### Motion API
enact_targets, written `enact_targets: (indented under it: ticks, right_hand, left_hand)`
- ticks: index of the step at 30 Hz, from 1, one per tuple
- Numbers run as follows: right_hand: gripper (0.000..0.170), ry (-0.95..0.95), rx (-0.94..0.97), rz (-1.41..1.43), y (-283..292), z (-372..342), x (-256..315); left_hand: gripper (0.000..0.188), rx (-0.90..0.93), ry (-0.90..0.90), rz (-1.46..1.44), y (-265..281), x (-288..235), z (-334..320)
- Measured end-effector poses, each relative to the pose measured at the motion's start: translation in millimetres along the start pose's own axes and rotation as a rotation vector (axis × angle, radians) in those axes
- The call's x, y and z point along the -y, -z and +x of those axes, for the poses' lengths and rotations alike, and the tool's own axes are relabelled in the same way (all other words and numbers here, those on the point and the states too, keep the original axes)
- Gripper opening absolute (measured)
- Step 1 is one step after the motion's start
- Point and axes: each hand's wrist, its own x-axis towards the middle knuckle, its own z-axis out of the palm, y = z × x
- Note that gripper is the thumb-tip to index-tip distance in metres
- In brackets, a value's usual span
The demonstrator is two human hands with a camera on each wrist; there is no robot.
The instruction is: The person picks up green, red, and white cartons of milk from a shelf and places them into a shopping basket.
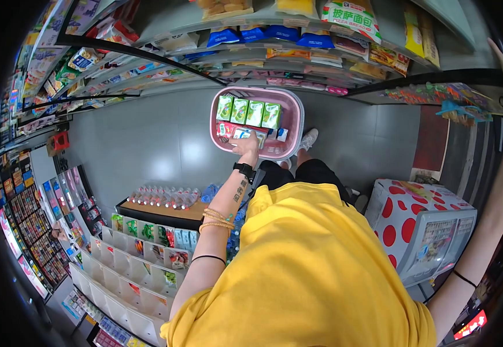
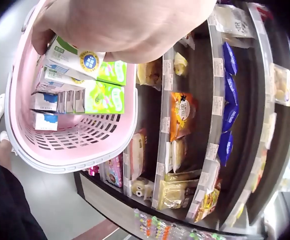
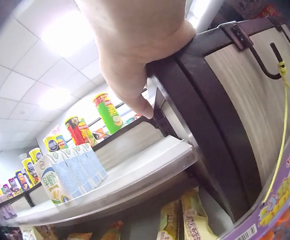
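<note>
In the head view my left hand (image 1: 247, 151) reaches down into a pink basket (image 1: 300, 118) on the floor. It grips a white-and-green drink carton (image 2: 75, 57), seen close up in the left wrist view. Beside that carton stand light green drink cartons (image 1: 254, 113) in a row and a red pack (image 1: 225, 129). Smaller white-and-blue boxes (image 2: 46, 121) lie near the basket wall. My right hand (image 3: 140, 65) rests on top of the dark shelf frame (image 3: 205, 110), its thumb hanging over the inner side. Its other fingers are hidden in the right wrist view.
Shelves of packaged bread (image 1: 352, 20) rise beyond the basket. A pack of milk cartons (image 3: 75, 172) stands on the white top shelf (image 3: 135, 170). Bottles (image 1: 165, 196) and white bins (image 1: 130, 266) are at the left; a red-dotted box (image 1: 399, 214) stands to the right.
</note>
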Motion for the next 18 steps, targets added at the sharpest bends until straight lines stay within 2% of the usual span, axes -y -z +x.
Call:
enact_targets:
  ticks: [8, 10, 15, 16, 18]
  right_hand:
    - [0.067, 0.049, 0.016, -0.005, 5, 10, -16]
    - [0.068, 0.084, 0.014, -0.059, -1, -6, 13]
    - [0.07, 0.276, -0.043, -0.336, -50, -88, 129]
    - [0.071, 0.258, -0.051, -0.352, -50, -89, 132]
    - [0.072, 0.092, -0.047, -0.328, -38, -69, 102]
  left_hand:
    - [0.106, 0.014, 0.067, 0.005, -12, 2, 11]
    - [0.106, 0.009, 0.092, 0.019, -13, -1, 8]
    - [0.108, -0.003, 0.103, 0.008, -19, -2, 7]
    - [0.108, -0.006, 0.101, 0.008, -20, 0, 8]
    - [0.108, -0.021, 0.1, 0.016, -23, 0, 10]
